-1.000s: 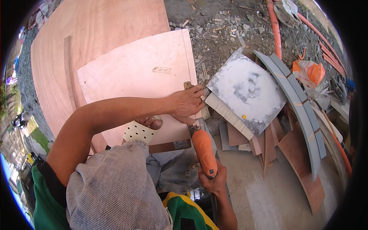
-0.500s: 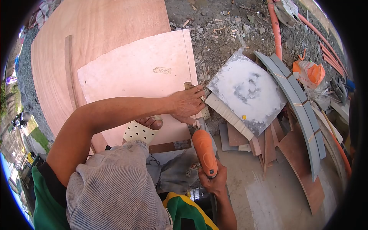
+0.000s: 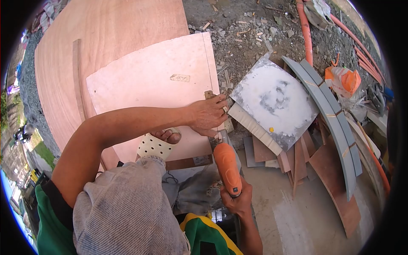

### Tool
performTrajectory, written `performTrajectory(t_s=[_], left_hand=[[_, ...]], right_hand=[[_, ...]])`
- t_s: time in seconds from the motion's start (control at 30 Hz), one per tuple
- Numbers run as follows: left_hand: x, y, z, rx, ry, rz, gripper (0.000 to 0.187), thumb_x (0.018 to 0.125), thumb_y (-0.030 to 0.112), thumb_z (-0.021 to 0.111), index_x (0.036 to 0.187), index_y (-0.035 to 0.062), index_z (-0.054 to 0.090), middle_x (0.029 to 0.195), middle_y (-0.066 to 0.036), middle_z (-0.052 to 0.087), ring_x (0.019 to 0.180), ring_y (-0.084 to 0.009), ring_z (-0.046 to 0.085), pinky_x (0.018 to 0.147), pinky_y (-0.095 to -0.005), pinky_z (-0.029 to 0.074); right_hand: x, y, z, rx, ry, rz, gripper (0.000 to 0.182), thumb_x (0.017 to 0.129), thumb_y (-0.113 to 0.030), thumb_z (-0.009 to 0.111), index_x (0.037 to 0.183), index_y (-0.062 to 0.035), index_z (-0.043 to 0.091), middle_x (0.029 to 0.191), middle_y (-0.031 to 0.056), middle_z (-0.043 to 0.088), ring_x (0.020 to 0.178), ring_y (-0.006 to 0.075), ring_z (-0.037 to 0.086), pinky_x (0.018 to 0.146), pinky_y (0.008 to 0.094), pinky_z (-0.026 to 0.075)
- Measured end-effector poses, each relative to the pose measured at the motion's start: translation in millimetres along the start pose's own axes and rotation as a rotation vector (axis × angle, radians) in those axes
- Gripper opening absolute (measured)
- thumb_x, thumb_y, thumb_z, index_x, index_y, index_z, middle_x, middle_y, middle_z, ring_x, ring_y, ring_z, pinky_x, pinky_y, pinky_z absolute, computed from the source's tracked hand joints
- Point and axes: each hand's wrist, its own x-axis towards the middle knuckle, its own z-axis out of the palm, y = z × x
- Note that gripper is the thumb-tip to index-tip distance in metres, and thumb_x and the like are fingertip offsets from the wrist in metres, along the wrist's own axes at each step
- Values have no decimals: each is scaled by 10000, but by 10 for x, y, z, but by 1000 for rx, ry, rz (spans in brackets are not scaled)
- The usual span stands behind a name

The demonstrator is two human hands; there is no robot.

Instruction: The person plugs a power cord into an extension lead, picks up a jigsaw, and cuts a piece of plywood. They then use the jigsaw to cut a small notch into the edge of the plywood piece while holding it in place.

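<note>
My left hand [image 3: 208, 115] lies across the right edge of a pale pinkish plywood panel [image 3: 148, 76]. Its fingers bend over a narrow wooden strip [image 3: 208, 94], most of which the hand hides, and the thumb points toward the tool's tip. My right hand [image 3: 239, 199] is wrapped around the rear of an orange power tool [image 3: 227, 165]. The tool's front end meets the panel's lower right corner, close to my left thumb; its working tip is too small to make out. A bare foot in a perforated cream sandal [image 3: 155, 145] rests on the panel.
A larger plywood sheet [image 3: 106, 25] lies underneath, with a thin batten [image 3: 77, 80] on it. To the right are a white-smeared board [image 3: 276, 100], curved grey strips [image 3: 329, 110], brown plywood offcuts [image 3: 335, 182] and orange pipes [image 3: 305, 34]. Rubble [image 3: 250, 34] covers the ground beyond.
Almost nothing differs. Both hands, the strip and the orange tool keep their places; the view has shifted very slightly.
</note>
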Motion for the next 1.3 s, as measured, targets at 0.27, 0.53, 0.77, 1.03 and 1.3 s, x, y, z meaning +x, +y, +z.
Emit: performTrajectory(t_s=[0.27, 0.53, 0.77, 1.03, 1.3], left_hand=[[-12, -16, 70, 21, 120, 22, 588, 820, 539, 683, 933, -38, 650, 884, -190, 688, 1174, -360, 528, 1160, -522, 274], [-7, -26, 59, -14, 69, 22, 608, 824, 529, 676, 977, -59, 655, 924, -205, 698, 1238, -383, 511, 1173, -531, 258], [-1, -44, 42, -6, 119, 39, 637, 787, 534, 696, 1048, -46, 665, 1098, -217, 656, 1183, -362, 531, 1142, -512, 288], [-76, -160, -161, 122, 106, -158, 1120, 655, 890, 595, 1139, -119, 617, 1064, -195, 673, 1259, -364, 500, 1276, -601, 15], [-36, -203, -218, 33, 51, -103, 1035, 611, 851, 650, 1053, -85, 639, 979, -182, 682, 1187, -340, 522, 1230, -538, 168]], right_hand=[[-1, 22, -1, -27, 8, -5, 295, 782, -151, 770, 995, 22, 662, 780, 162, 716, 726, 257, 750, 688, 337, 566], [15, -2, -5, -27, 5, -22, 300, 782, -153, 772, 990, 28, 654, 781, 160, 719, 731, 257, 754, 691, 337, 570], [3, 54, 15, -9, 18, -49, 297, 784, -146, 773, 1000, 21, 654, 780, 155, 721, 729, 253, 755, 687, 335, 570], [11, -5, 32, -5, 45, -60, 280, 799, -140, 773, 993, 16, 645, 777, 146, 715, 722, 246, 749, 683, 333, 564], [7, -5, 32, 1, 19, 8, 303, 796, -144, 767, 1023, 19, 650, 810, 155, 723, 759, 258, 751, 709, 339, 566]])
